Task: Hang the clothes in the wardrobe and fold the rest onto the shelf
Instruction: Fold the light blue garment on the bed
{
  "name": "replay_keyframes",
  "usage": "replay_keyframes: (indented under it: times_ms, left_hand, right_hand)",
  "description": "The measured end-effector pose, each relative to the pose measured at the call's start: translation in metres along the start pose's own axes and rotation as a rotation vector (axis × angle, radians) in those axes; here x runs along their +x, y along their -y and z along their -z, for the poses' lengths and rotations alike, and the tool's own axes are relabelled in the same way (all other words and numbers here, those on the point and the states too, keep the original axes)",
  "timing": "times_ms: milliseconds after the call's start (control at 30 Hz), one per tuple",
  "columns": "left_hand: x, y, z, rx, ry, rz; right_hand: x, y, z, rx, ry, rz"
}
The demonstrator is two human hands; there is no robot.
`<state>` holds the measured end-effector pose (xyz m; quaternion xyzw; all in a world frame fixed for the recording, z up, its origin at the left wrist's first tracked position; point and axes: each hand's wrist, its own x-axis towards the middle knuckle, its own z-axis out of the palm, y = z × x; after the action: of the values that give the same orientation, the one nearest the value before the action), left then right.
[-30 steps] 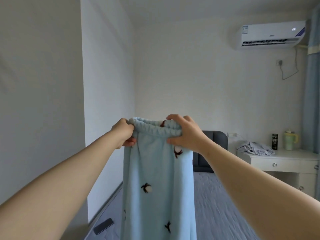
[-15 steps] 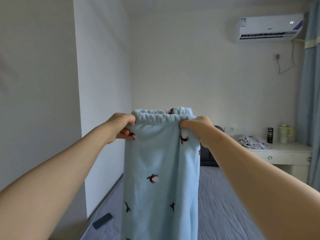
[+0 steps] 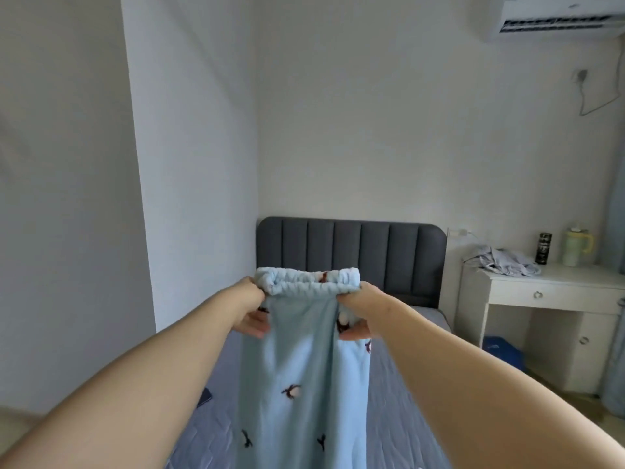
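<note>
The bed (image 3: pixel 389 421) fills the lower middle of the view, with its dark headboard (image 3: pixel 351 252) against the far wall. A white desk (image 3: pixel 554 282) stands to the right and carries a crumpled grey garment (image 3: pixel 504 262).

Over the bed, in mid-air, hangs a pair of pale blue fleece trousers (image 3: pixel 301 374). Their long axis is vertical — the legs drop straight down out of view at the near edge. The waistband (image 3: pixel 306 282) runs level from left to right at the top. It lies directly between the two hands, so neither hand is nearer; each has one end.

The left hand (image 3: pixel 252 308) grips the left end of the waistband and the right hand (image 3: pixel 360 308) grips the right end. Both arms reach forward nearly straight and at about the same height. On each hand the fingers are curled round the gathered elastic, and some fingertips show just below it, against the cloth.

My judgement is that the trousers are being held up square for a fold — the next move would bring one end of the waistband across to the other, leg onto leg. The soft, heavy fleece may swing or slip out of line as it goes.
</note>
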<state>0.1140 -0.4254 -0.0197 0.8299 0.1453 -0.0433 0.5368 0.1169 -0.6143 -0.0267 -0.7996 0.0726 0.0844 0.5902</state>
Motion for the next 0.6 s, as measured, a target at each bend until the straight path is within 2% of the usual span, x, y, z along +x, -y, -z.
replay_keyframes:
  times_ms: [100, 200, 267, 367, 467, 600]
  left_hand:
    - [0.028, -0.029, -0.005, -0.368, -0.031, -0.037]
    - [0.034, -0.075, 0.005, -0.565, -0.086, -0.289]
    - [0.024, -0.100, 0.011, -0.614, -0.116, -0.444]
    - [0.004, -0.124, 0.022, -0.645, -0.125, -0.581]
    - [-0.011, -0.129, 0.027, -0.636, -0.124, -0.624]
    - [-0.034, -0.104, 0.023, -0.614, -0.121, -0.592]
  right_hand:
    - [0.029, 0.022, 0.006, 0.243, -0.110, 0.181]
    - [0.035, 0.058, 0.024, 0.319, -0.220, 0.457]
    - [0.027, 0.077, 0.035, 0.363, -0.255, 0.596]
    - [0.009, 0.095, 0.050, 0.391, -0.235, 0.719]
    - [-0.004, 0.097, 0.056, 0.387, -0.233, 0.775]
    - [-0.028, 0.075, 0.050, 0.384, -0.241, 0.752]
